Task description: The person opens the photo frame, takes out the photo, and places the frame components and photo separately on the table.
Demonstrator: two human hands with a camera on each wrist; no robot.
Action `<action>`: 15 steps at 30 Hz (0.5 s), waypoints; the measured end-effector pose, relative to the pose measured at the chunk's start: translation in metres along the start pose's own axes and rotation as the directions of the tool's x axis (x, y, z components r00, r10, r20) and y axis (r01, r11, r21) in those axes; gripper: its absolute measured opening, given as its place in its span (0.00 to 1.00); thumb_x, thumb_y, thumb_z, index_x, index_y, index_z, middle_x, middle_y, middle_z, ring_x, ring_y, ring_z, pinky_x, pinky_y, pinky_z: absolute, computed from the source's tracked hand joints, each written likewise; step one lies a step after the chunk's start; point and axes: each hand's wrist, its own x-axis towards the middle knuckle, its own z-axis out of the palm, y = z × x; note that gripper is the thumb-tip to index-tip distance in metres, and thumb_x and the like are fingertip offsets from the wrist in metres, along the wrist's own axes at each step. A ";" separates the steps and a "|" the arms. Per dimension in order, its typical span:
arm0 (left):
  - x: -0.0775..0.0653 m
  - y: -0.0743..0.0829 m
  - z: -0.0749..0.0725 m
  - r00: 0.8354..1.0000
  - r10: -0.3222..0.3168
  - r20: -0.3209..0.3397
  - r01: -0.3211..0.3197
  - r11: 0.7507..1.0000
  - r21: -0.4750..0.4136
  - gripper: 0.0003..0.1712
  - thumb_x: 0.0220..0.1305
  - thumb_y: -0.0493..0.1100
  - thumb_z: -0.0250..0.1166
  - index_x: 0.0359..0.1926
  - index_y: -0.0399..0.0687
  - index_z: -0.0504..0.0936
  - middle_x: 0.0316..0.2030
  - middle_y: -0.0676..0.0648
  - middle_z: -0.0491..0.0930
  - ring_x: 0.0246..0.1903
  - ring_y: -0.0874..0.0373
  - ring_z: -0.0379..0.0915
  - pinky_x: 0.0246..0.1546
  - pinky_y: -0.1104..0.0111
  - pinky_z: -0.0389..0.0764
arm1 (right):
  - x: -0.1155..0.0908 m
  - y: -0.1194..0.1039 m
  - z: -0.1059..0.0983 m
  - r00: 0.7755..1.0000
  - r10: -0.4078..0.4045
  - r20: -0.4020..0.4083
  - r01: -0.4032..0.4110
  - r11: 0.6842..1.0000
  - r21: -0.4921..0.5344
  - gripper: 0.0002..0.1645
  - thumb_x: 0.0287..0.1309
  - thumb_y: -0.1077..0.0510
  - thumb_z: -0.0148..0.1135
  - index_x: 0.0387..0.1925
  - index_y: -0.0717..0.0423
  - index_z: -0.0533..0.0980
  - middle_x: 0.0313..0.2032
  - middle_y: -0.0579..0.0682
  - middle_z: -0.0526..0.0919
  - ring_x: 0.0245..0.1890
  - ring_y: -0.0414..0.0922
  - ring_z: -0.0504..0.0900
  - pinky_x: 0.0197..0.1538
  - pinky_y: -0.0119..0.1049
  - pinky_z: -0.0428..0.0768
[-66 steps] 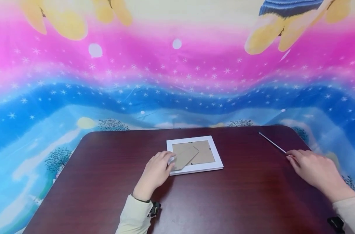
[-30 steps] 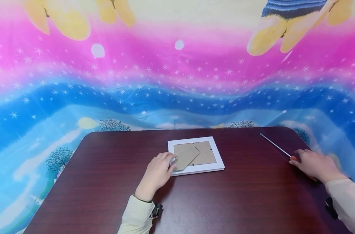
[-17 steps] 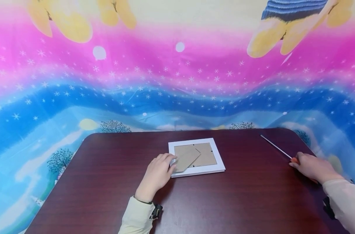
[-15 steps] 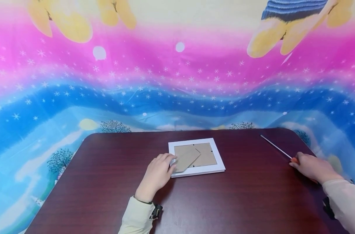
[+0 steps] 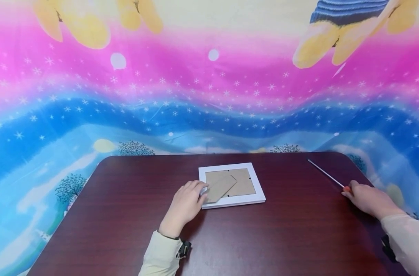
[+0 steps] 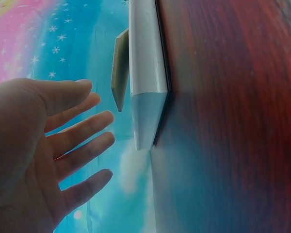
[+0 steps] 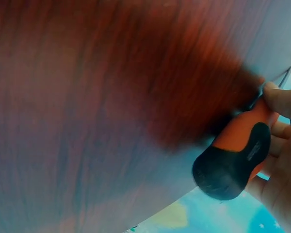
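Head view: picture frame (image 5: 242, 199) lies face down on the worktop (image 5: 282, 234), just right of frame centre, white border, brown backing (image 5: 246, 183) with small black tabs along the edges. Cardboard stand (image 5: 218, 191) slants across the backing toward its lower left. Left hand (image 5: 182, 207) is at the picture frame's left edge, fingers over that side, grip released. Right hand (image 5: 370, 198) is at right of frame, grasping a screwdriver (image 5: 327, 174) by its orange end; metal shaft points to the upper left. Screwdriver and picture frame are well apart. Pale sleeves (image 5: 160, 251) on both arms, black strap (image 5: 184, 249) at the left wrist. Patterned cloth (image 5: 195, 88), pink and blue with snowflakes, fills the upper part behind the worktop.

Left wrist view: left hand at left of frame, fingers spread and fairly straight, nothing held. Gap shows between fingertips and the picture frame, seen edge-on at upper centre; stand sticks out from its back. Worktop on the right side.

Right wrist view: right hand at the right edge, thumb and fingers round the orange-and-black handle (image 7: 235, 153), butt end toward lower left. Bit of shaft at upper right. Worktop blurred across left and centre, cloth at bottom right.
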 end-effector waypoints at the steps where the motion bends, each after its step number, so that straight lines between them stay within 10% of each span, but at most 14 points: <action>1: 0.000 0.000 0.000 1.000 0.000 0.002 0.000 1.000 0.002 0.19 0.68 0.44 0.64 0.58 0.45 0.81 0.53 0.47 0.80 0.55 0.49 0.74 0.56 0.54 0.75 | 0.000 0.001 0.000 1.000 -0.003 -0.003 0.003 1.000 0.001 0.14 0.69 0.55 0.55 0.31 0.61 0.66 0.22 0.48 0.68 0.21 0.46 0.69 0.27 0.43 0.69; 15: 0.000 0.000 0.000 1.000 -0.008 0.001 0.008 1.000 -0.010 0.19 0.69 0.44 0.64 0.58 0.45 0.80 0.53 0.48 0.80 0.55 0.50 0.74 0.56 0.55 0.75 | -0.002 0.002 0.000 1.000 -0.015 -0.027 0.014 1.000 -0.028 0.18 0.72 0.48 0.54 0.30 0.57 0.69 0.22 0.47 0.68 0.21 0.43 0.67 0.26 0.42 0.66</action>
